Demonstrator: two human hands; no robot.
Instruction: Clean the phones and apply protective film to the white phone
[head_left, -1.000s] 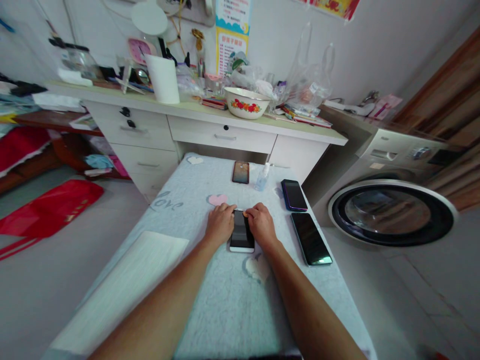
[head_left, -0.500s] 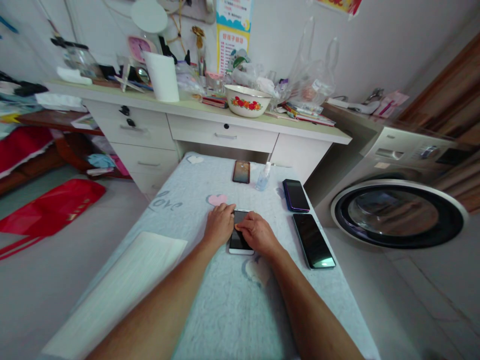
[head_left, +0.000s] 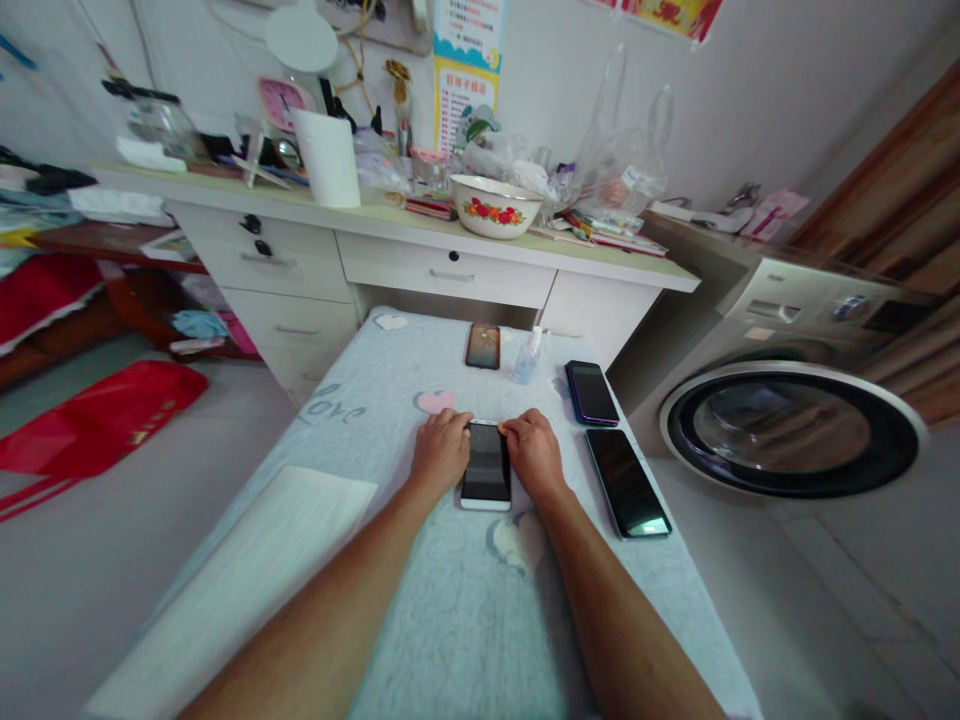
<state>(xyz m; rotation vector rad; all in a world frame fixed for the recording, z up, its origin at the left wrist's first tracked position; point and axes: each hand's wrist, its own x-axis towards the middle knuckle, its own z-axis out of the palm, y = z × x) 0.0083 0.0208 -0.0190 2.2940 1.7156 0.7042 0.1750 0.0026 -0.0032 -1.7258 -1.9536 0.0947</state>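
A white-framed smartphone (head_left: 486, 470) lies face up on the cloth-covered table, its dark screen showing between my two hands. My left hand (head_left: 441, 452) is closed against the phone's upper left edge, fingertips on its rim. At the top right corner of the phone is my right hand (head_left: 534, 452), fingers curled and pressed together. A small orange-tan spot shows at its fingertips; whether this is a thumb or a held item cannot be made out. Two dark phones, one purple-edged (head_left: 592, 392) and one larger (head_left: 627, 482), lie to the right.
Beyond the hands lie a brown phone or case (head_left: 483, 346) and a clear spray bottle (head_left: 528, 356). A folded white cloth (head_left: 247, 580) is on the left. Behind the table stands a drawer desk (head_left: 450, 270) with a floral bowl (head_left: 496, 207); a washing machine (head_left: 795, 430) stands at right.
My right hand has moved from the middle of the phone's screen up and right to its top right corner, uncovering the screen. My left hand stays at the left edge.
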